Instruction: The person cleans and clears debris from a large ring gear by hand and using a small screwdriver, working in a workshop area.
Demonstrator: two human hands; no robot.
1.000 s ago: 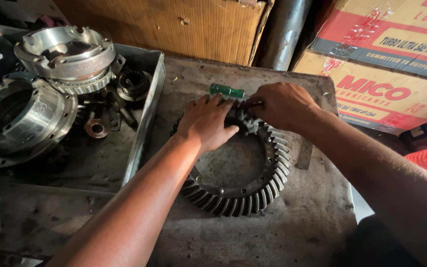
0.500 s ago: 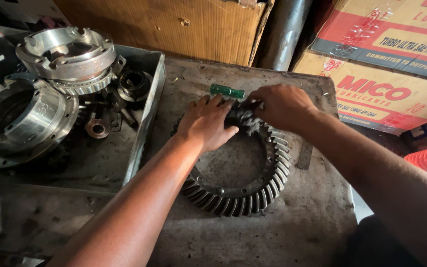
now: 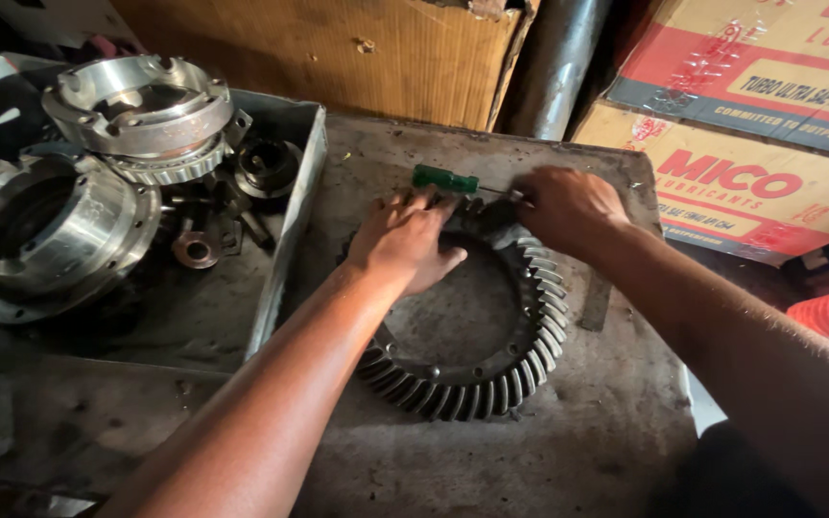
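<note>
Plain brown cardboard box (image 3: 338,48) at top centre, behind the metal bench (image 3: 587,422), w/ a torn top corner. Two stacked cartons at top right: upper one (image 3: 769,67) red, white & grey-blue; lower one (image 3: 731,192) tan w/ red lettering and a white label patch.

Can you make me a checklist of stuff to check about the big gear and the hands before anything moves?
1. Ring gear lies flat on the metal bench: ok.
2. Left hand rests on the gear's far rim: ok.
3. Right hand on the far rim, beside the left: ok.
4. Green-handled screwdriver lies just beyond the fingers: ok.
5. What the right hand's grip closes on: cannot tell, fingers hide it.
6. Tray of differential parts apart from the gear: ok.
</note>
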